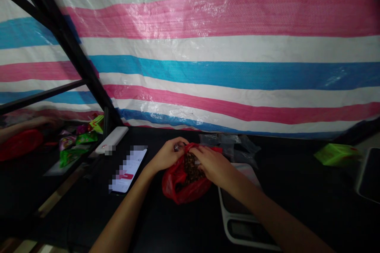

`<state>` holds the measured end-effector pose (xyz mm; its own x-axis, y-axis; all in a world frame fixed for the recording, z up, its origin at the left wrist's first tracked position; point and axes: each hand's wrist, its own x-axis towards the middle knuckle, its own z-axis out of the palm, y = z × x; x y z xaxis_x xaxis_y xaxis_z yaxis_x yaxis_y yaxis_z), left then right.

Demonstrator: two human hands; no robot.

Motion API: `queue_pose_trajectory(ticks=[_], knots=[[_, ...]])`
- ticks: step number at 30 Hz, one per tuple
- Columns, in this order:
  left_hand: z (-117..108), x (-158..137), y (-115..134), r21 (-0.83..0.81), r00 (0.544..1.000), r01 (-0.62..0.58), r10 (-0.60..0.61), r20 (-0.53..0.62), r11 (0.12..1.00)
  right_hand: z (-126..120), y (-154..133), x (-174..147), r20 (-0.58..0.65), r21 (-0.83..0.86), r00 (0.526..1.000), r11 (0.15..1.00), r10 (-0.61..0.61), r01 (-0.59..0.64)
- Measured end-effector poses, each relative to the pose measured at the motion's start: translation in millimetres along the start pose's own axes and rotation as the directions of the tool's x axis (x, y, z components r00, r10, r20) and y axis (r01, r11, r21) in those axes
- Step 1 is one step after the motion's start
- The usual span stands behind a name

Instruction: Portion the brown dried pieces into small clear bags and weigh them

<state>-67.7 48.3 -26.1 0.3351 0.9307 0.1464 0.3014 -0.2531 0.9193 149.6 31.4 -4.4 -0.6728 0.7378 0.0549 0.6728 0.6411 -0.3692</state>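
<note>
A red plastic bag [173, 185] lies with its mouth rolled wide on the black table, holding many small brown pieces [192, 170] whose kind I cannot make out. At its far left rim, my left hand [169, 153] is closed with the fingers curled round a bit of shiny clear plastic, which looks like a small bag [178, 147]. My right hand [212, 164] reaches over the right rim, fingers bent down among the brown pieces; what they pinch is mostly hidden. Under my right forearm sits a white kitchen scale [230, 225], partly covered by the arm.
Flat clear plastic bags [234, 144] lie behind the scale. A phone [130, 172] and a white oblong device [114, 139] are at left. Beyond a black frame [80, 63] are a co-worker's arm [26, 126] and small colourful packets [73, 156]. A yellow-green box [337, 155] stands right.
</note>
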Motion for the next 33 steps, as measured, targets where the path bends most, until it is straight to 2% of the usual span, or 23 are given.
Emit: queue_pose_trajectory(ticks=[3, 7, 16, 23, 28, 33], knots=[[1.6, 2.0, -4.0, -0.007, 0.997, -0.017, 0.016, -0.081, 1.0, 2.3, 1.5, 0.1, 0.022, -0.028, 1.0, 0.999, 0.019, -0.018], [5.1, 4.6, -7.6, 0.013, 0.986, -0.036, 0.037, -0.163, 0.999, 3.6, 0.6, 0.6, 0.029, -0.08, 0.999, 0.996, -0.032, 0.034], [5.9, 8.8, -19.1, -0.044, 0.99, 0.0, -0.007, -0.144, 0.999, 11.7, 3.1, 1.8, -0.01, 0.002, 0.996, 0.996, -0.085, 0.085], [7.7, 8.9, -20.9, -0.12, 0.983, 0.055, -0.075, -0.165, 0.991, 20.7, -7.1, 3.2, -0.031, 0.102, 0.995, 0.99, -0.093, 0.095], [7.6, 7.2, -23.8, -0.115, 0.98, 0.093, -0.111, -0.166, 0.989, 24.3, -5.8, 4.7, -0.054, 0.306, 0.994, 0.946, -0.094, 0.106], [-0.6, 8.3, -28.5, -0.055, 0.96, 0.035, -0.049, -0.276, 0.998, 22.0, 2.6, 9.4, -0.076, 0.572, 0.993, 0.812, -0.09, 0.117]])
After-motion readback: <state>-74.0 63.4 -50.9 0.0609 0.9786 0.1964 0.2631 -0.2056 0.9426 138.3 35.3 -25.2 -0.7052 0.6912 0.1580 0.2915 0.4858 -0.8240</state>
